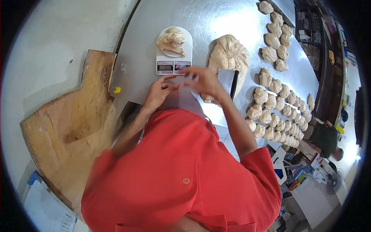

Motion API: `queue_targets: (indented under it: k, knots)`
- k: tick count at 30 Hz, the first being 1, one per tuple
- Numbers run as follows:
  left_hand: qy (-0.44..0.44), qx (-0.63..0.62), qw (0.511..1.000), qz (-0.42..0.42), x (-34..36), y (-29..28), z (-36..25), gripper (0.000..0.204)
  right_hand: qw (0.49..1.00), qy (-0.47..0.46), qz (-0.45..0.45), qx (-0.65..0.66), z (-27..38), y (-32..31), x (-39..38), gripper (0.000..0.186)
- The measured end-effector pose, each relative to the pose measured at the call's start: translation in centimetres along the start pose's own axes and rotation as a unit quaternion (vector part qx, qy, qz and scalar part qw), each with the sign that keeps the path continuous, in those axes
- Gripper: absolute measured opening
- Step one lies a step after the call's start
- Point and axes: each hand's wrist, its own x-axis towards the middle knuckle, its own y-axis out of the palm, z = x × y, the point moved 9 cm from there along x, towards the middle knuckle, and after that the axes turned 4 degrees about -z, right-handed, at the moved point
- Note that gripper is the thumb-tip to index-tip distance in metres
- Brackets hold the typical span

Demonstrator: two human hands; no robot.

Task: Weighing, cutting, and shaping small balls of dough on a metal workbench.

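My left hand [159, 92] is just below the kitchen scale [159, 63], fingers loosely curled and apart, holding nothing I can see. To its right, my right hand [204, 80] is blurred by motion; its fingers look spread and nothing shows in them. A torn, uneven piece of dough [172, 40] rests on the white scale's round plate. Right of the scale lies a big mass of dough [228, 52]. A dough scraper [225, 82] with a metal blade and black handle lies against its lower part, beside my right wrist.
Rows of several dough balls [272, 40] cover the right side of the steel table [154, 15]. A wooden board [65, 120] stands at the left, by the wall. A yellow scrap [117, 90] lies near the table's left edge. Another person [324, 139] is far right.
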Motion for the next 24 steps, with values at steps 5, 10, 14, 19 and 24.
queue_targets:
  k: [5, 10, 14, 19, 24]
  knots:
    - [-0.029, -0.093, 0.987, 0.127, -0.4, 3.1, 3.4, 0.037, 0.984, 0.134, -0.033, 0.109, -2.5, 3.4, -7.9, 0.023]
    - [-0.043, -0.065, 0.985, 0.156, -1.0, 5.1, 1.0, 0.037, 0.988, 0.106, -0.115, 0.015, -2.5, 2.2, -9.5, 0.018]
    - [-0.066, 0.032, 0.984, 0.164, -0.6, 4.8, 0.7, 0.036, 0.98, 0.106, -0.168, 0.005, -2.1, 1.5, -9.8, 0.014]
    - [-0.067, 0.038, 0.983, 0.165, -0.9, 4.6, -0.4, 0.032, 0.98, 0.086, -0.18, 0.015, -1.3, 1.1, -9.7, 0.014]
    - [-0.047, 0.101, 0.978, 0.176, -0.7, 3.9, 0.7, 0.033, 0.983, 0.091, -0.16, 0.014, -1.6, 2.0, -10.1, 0.015]
